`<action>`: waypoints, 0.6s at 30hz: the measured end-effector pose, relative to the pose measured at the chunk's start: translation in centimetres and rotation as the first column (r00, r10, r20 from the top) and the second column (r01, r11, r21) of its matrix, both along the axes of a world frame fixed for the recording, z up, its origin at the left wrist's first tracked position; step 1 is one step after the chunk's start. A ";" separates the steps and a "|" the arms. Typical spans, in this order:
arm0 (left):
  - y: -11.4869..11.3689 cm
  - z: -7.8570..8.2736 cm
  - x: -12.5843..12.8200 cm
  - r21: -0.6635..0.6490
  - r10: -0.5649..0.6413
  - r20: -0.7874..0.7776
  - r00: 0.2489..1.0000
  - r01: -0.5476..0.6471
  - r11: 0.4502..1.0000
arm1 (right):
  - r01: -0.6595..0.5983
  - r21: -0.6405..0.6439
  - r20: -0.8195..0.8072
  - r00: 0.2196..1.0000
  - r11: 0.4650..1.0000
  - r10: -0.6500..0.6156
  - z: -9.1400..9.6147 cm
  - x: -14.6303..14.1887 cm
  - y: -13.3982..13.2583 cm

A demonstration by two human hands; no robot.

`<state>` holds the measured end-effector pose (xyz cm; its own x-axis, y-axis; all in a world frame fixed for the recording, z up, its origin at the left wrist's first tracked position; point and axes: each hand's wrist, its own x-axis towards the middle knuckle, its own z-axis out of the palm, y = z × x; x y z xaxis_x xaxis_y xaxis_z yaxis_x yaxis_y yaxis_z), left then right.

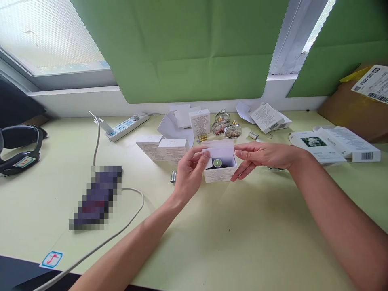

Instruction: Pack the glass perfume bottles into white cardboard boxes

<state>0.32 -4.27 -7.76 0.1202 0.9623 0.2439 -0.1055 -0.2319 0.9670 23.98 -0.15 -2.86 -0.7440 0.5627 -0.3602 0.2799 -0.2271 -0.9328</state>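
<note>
A small white carton [218,173] stands open on the pale green table, with a round green cap [217,163] showing inside it. My left hand [189,174] grips its left side, thumb and fingers pinching the open top flap. My right hand [262,157] holds the right side, fingers closed on the flap's right corner. Both arms reach in from the bottom edge.
Behind the carton stand two shut white boxes [162,149], another box [200,122], two small glass bottles [226,125] and opened packaging [269,118]. Flat cartons [336,143] lie right, a brown parcel [357,105] far right. A power strip [125,126], cable, pixelated object [97,198] and headset [20,149] lie left.
</note>
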 end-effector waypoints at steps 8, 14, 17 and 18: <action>0.3 -0.5 -0.3 0.139 -0.057 -0.066 0.996 0.066 0.988 | 0.032 0.087 0.035 0.999 0.996 -0.035 0.4 -1.0 -0.2; 0.5 -1.0 -0.4 0.271 -0.122 -0.007 0.993 0.119 0.955 | 0.066 0.200 0.041 0.996 0.978 -0.075 0.9 -1.6 -0.6; 0.5 -1.0 -0.5 0.261 -0.165 0.011 0.986 0.156 0.953 | 0.091 0.217 0.039 0.994 0.972 -0.102 0.9 -1.8 -0.8; 0.6 -0.9 -0.5 0.256 -0.167 0.005 0.986 0.160 0.953 | 0.100 0.215 0.033 0.993 0.971 -0.109 0.9 -1.8 -0.9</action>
<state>-0.22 -3.69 -8.70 0.2606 0.8358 0.4832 -0.1874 -0.4472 0.8746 22.20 -1.01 -1.92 -0.6629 0.7038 -0.2553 0.3077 -0.0548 -0.9499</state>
